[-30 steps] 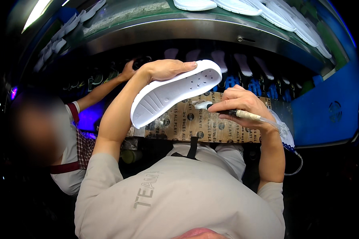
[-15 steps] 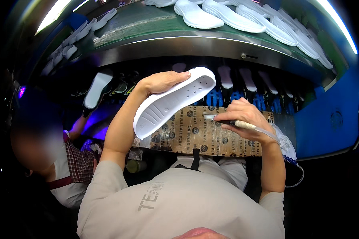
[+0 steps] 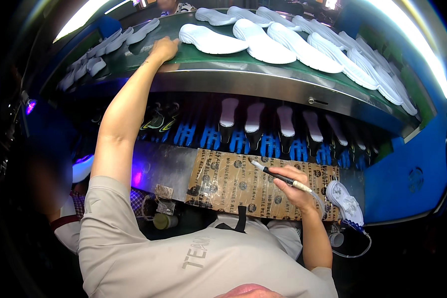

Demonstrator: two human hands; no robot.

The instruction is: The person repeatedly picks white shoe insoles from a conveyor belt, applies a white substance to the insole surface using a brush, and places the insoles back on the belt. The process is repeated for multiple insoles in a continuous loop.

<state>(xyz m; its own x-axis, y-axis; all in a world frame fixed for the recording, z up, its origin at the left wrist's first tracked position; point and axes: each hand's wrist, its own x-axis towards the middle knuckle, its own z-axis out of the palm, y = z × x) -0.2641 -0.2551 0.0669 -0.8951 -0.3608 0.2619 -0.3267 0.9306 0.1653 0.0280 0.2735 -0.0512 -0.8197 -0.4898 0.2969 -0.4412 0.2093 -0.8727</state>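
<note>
My left hand [image 3: 164,48] is stretched far up onto the green conveyor belt [image 3: 184,54]. It rests there holding nothing, just left of a white shoe sole [image 3: 211,40] that lies flat on the belt. My right hand [image 3: 295,188] hovers over a printed brown cardboard sheet [image 3: 233,181] and grips a thin brush [image 3: 278,176], whose bristle tip points up and left. The rest of the sheet in front of me is bare.
Several more white soles [image 3: 303,47] lie in rows along the belt. Under its steel edge [image 3: 263,82], shoes stand on blue racks [image 3: 263,144]. A white shoe [image 3: 345,201] lies at the right; a small jar [image 3: 164,221] stands below the bench. Another person [image 3: 59,198] sits at my left.
My left hand carried the white sole from above the cardboard up to the conveyor belt and let it go there. The right hand kept the brush and barely moved.
</note>
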